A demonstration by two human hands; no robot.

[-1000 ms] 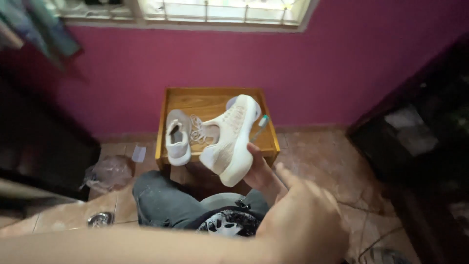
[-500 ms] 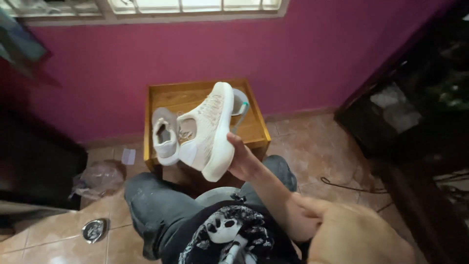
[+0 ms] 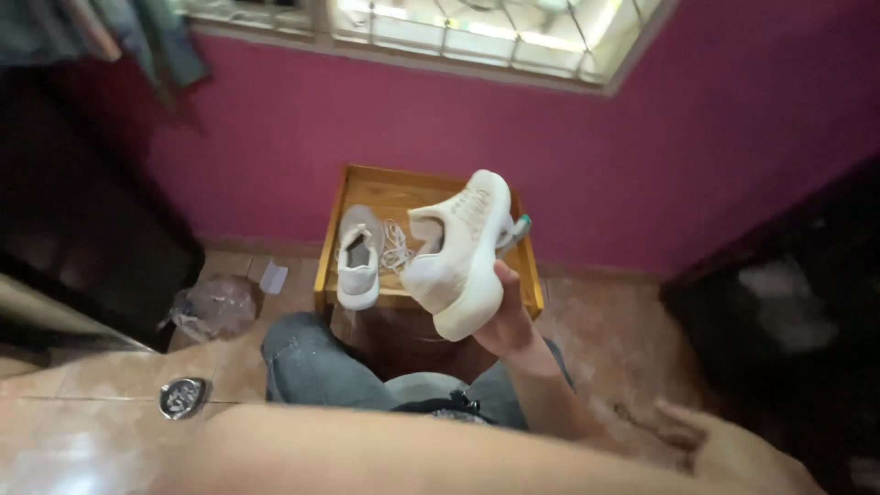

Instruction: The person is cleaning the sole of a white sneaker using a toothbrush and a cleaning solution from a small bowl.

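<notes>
My right hand grips a white knit sneaker by its thick sole, holding it tilted, toe up, above a small wooden tray table. A second, greyer sneaker lies on that table with loose white laces beside it. A teal object pokes out behind the held shoe. My left forearm crosses the bottom of the view close to the camera. Its hand, my left hand, is blurred at the lower right, holds nothing, and has its fingers loosely apart. My knees in grey jeans are below the table.
A magenta wall with a barred window stands behind the table. Dark furniture flanks the left and dark clutter the right. On the tiled floor lie a crumpled plastic bag, a paper scrap and a round metal drain.
My left hand has slid down to the lower right corner. The held sneaker has turned toe up, away from the table. The view has shifted.
</notes>
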